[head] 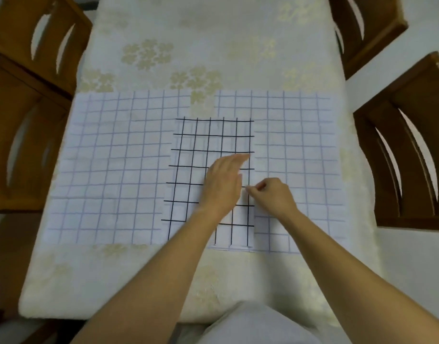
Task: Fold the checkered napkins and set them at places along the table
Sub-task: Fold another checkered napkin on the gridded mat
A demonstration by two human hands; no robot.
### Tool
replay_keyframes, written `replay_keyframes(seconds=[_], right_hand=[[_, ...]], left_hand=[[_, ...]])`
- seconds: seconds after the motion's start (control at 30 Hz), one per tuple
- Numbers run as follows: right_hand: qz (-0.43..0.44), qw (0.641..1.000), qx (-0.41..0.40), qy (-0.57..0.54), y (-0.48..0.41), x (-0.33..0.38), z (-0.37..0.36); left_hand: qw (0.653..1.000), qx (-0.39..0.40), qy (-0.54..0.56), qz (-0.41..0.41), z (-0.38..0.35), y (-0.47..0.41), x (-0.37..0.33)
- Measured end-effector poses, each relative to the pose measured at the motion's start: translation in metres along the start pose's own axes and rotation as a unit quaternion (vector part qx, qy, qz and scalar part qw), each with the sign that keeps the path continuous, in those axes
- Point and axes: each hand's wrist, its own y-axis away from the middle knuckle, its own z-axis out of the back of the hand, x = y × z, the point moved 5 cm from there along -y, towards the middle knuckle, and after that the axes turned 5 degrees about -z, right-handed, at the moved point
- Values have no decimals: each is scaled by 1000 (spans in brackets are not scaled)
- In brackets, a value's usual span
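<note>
Soft, even indoor light with faint shadows; the left hand [222,181] is motion-blurred, and chairs [409,150] beside the surface [201,45] bow from wide-angle distortion.

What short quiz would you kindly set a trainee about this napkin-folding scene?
1. True or false: the left hand lies flat on the black-checked napkin.
2. The right hand is: A) pinching the black-checked napkin's right edge; B) resting on a chair; C) holding a fork.
3. How many blue-checked napkins lie spread on the floral tablecloth?

Key: 1 true; 2 A; 3 two, one on each side of the black-checked napkin.
</note>
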Motion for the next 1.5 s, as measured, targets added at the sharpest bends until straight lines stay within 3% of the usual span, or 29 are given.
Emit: replay_keyframes(seconds=[0.07, 0.13, 0.23, 0.37, 0.5, 0.6, 0.73, 0.9, 1.03, 1.13, 1.2, 1.33, 1.43, 1.5], right_hand=[[3, 1000, 10, 4, 0, 0, -5], [21, 999, 23, 12, 1, 1, -4], [44, 999, 22, 23, 7, -4, 9], [68, 996, 43, -27, 15, -21, 24], [99, 993, 65, 11, 10, -29, 42], [126, 987, 83, 49, -1, -28, 57], [153, 972, 82, 158, -28, -20, 78], [182, 969, 62, 155, -52, 1, 100], [165, 967, 126, 146, -52, 9, 106], [104, 956, 273, 35, -37, 12, 111], [76, 940, 331, 26, -35, 14, 114], [85, 961, 244, 97, -57, 14, 119], [122, 970, 147, 150, -72, 16, 116], [142, 970, 100, 169, -79, 14, 112]], left_hand=[[975, 158, -106, -113, -10, -31, -19], [918, 275, -199, -204, -18, -52, -34], [843, 346, -275, -308, -21, -67, -50], [805, 407, -320, -290, -9, -79, -53], [834, 391, -282, -270, 7, -86, -55], [871, 401, -211, -188, 21, -89, -52], [894, 399, -174, -109, 42, -91, -35], [933, 359, -24, -4, 62, -87, -12], [914, 374, 115, 102, 81, -84, 6], [879, 448, 106, 121, 90, -77, 12], [860, 483, 108, 123, 90, -69, 16], [857, 454, 158, 188, 81, -54, 44], [915, 380, 11, 134, 72, -59, 69], [936, 330, -41, 120, 67, -57, 79]])
